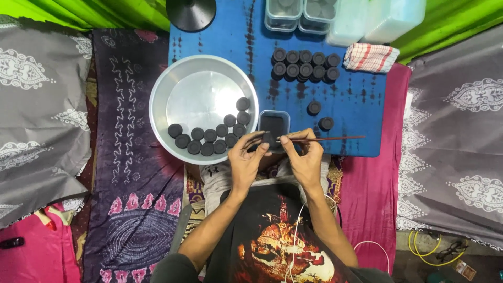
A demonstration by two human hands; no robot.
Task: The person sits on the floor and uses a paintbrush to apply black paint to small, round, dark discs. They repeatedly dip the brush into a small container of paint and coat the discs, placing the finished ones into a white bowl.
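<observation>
The left hand (246,157) holds a small dark round disc (269,139) pinched between thumb and fingers, raised just above the near edge of the blue table (356,110). The right hand (305,157) has its fingers closed on a thin reddish stick (325,139), gripped near its left end. The stick's long axis runs almost level from left to right: its working tip points left and meets the disc, while the free tail points right, out over the table toward the pink cloth (372,199). Both hands sit close together, nearly touching, just near of a small square dark container (274,123) that stands on the table beside the rim of a round metal pan (162,89). Inside the pan, a curved double row of dark discs (212,139) lies along the near right wall. Farther off on the table, a tight cluster of similar dark caps (305,65) stands in two rows, with two loose ones (319,116) between the cluster and the hands. At the far edge are clear plastic tubs (298,13), and a red-checked folded cloth (370,57) lies at the far right corner. A black round base (191,13) rests at the far left of the table.
</observation>
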